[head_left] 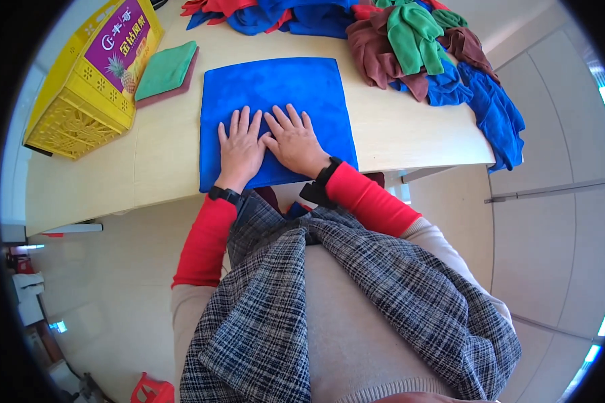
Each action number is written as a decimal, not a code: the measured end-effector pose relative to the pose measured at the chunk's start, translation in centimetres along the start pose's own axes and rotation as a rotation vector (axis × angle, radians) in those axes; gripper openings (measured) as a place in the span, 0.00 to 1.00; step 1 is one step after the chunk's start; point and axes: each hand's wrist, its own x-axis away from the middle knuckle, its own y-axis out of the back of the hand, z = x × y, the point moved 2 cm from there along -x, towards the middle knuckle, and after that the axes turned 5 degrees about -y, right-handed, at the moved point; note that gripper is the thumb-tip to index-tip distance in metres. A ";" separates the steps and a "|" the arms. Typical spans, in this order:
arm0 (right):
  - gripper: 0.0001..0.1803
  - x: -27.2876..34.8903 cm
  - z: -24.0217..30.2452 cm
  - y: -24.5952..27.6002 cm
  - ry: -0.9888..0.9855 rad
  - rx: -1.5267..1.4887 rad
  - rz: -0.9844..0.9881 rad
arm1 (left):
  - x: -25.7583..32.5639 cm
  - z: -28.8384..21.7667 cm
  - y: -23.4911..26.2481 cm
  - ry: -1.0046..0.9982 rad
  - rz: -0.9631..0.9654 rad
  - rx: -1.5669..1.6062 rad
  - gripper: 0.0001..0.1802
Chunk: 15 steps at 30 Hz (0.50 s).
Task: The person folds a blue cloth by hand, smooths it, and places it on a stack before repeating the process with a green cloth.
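A blue cloth (275, 84) lies spread flat in a near square on the pale table, its near edge at the table's front edge. My left hand (240, 151) rests palm down on its lower left part, fingers spread. Beside it, my right hand (296, 142) also lies flat on the cloth, fingers stretched out and pointing away from me. The two thumbs meet or nearly meet in the middle. Neither hand holds anything.
At the left stands a yellow crate (81, 111) with a purple panel. Next to it is a folded green cloth (167, 70) on a brown one. Crumpled blue and red cloths (302, 17) lie at the back; green, brown and blue cloths (413, 43) heap at the right, one (501, 111) hanging over the edge.
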 end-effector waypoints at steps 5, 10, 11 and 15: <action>0.33 1.5 -3.3 1.2 -0.016 0.058 -0.034 | 1.8 1.4 0.7 0.080 -0.027 -0.026 0.32; 0.32 3.3 -7.0 2.5 -0.149 0.096 -0.067 | 3.9 4.3 0.3 0.172 -0.044 -0.006 0.32; 0.32 3.7 -7.7 2.7 -0.169 0.104 -0.075 | 4.4 4.7 0.3 0.201 -0.034 0.008 0.33; 0.32 5.7 -10.1 3.1 -0.231 0.130 -0.101 | 6.2 6.7 0.4 0.278 -0.008 0.027 0.33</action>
